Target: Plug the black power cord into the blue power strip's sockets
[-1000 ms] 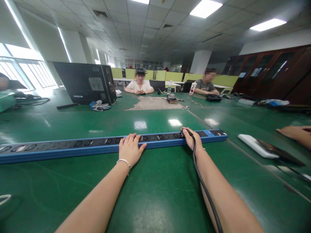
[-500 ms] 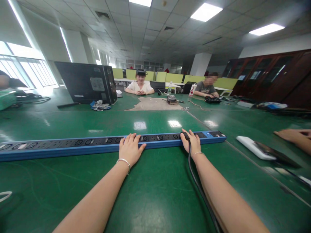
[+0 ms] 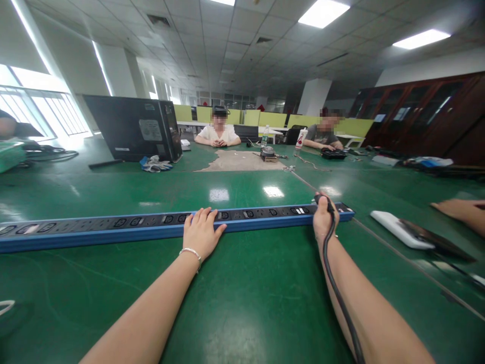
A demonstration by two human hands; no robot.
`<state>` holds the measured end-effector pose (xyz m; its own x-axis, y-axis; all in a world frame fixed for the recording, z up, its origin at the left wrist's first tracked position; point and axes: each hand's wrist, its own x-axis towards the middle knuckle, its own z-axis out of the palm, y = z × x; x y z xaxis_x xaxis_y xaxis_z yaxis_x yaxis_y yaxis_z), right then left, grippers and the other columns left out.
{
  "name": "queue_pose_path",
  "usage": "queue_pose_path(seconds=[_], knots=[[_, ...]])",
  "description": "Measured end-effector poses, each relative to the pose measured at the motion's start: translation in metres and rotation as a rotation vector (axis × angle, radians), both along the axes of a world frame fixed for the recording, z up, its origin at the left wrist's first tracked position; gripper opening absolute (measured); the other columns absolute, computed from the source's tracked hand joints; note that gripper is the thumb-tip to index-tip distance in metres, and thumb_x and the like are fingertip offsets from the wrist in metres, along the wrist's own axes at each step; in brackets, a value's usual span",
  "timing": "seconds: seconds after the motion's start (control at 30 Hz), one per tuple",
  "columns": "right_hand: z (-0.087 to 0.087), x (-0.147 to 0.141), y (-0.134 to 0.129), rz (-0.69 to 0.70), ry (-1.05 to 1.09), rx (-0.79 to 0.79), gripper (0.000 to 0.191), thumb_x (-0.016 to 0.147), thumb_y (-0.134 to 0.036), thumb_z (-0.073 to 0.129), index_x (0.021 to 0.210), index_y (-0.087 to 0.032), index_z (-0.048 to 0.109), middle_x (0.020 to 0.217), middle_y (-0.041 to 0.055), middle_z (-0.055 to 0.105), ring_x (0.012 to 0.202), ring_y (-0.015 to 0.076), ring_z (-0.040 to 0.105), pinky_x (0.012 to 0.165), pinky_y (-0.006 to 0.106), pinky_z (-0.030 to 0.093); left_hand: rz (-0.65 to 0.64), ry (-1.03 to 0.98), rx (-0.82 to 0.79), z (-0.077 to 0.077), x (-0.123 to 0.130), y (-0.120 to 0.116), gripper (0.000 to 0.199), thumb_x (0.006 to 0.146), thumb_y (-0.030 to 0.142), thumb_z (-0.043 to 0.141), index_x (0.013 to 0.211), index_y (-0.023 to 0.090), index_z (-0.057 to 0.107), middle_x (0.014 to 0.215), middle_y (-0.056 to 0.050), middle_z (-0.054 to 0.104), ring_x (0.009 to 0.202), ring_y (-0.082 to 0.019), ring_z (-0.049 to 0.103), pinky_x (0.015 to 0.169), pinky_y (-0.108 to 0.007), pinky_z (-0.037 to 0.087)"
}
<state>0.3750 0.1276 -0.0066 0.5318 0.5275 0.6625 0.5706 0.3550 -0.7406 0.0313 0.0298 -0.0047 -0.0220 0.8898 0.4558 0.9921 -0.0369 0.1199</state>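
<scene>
A long blue power strip (image 3: 261, 224) with a row of black sockets lies across the green table. My left hand (image 3: 200, 230) rests on its middle, fingers spread over the top and the thumb apart at the near edge. Toward the right end, my right hand (image 3: 324, 217) is closed around a black plug (image 3: 329, 202), with its prongs pointing left, held just above the strip. From the plug a black power cord (image 3: 331, 273) runs down along my right forearm. White marks show on the sockets left of my right hand.
A black computer case (image 3: 132, 129) and gloves (image 3: 155, 164) stand behind the strip at left. At right are a white power bank-like block (image 3: 397, 230) and another person's hand (image 3: 454, 207). Two people sit across the table, near a bottle (image 3: 265, 135).
My right hand has lifted the plug off the strip's sockets and moved right, turning so the prongs show. My left hand has stayed on the strip.
</scene>
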Motion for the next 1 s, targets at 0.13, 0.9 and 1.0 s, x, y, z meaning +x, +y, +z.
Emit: queue_pose_path(seconds=[0.13, 0.9, 1.0], knots=[[-0.004, 0.042, 0.0, -0.019, 0.02, -0.063, 0.05, 0.081, -0.054, 0.043, 0.101, -0.014, 0.065, 0.101, 0.0114, 0.068, 0.096, 0.0228, 0.061, 0.089, 0.041, 0.044, 0.009, 0.001, -0.002, -0.001, 0.001, 0.0, 0.05, 0.086, 0.052, 0.037, 0.126, 0.024, 0.05, 0.136, -0.007, 0.05, 0.128, -0.024, 0.039, 0.106, -0.044, 0.024], [-0.018, 0.056, 0.012, -0.063, -0.416, -0.36, 0.036, 0.078, -0.043, 0.05, 0.101, -0.024, 0.068, 0.109, 0.0083, 0.067, 0.117, 0.0273, 0.051, 0.101, 0.05, 0.032, 0.014, 0.027, -0.013, 0.002, 0.002, -0.001, 0.05, 0.087, 0.051, 0.037, 0.126, 0.022, 0.05, 0.136, -0.007, 0.049, 0.128, -0.024, 0.04, 0.106, -0.043, 0.025], [-0.019, 0.057, 0.012, -0.056, -0.418, -0.328, 0.035, 0.079, -0.045, 0.047, 0.099, -0.024, 0.068, 0.106, 0.0062, 0.069, 0.115, 0.0259, 0.053, 0.102, 0.052, 0.029, 0.01, 0.029, -0.004, 0.002, 0.001, -0.001, 0.05, 0.087, 0.05, 0.037, 0.126, 0.022, 0.049, 0.136, -0.008, 0.05, 0.128, -0.024, 0.04, 0.106, -0.044, 0.025]])
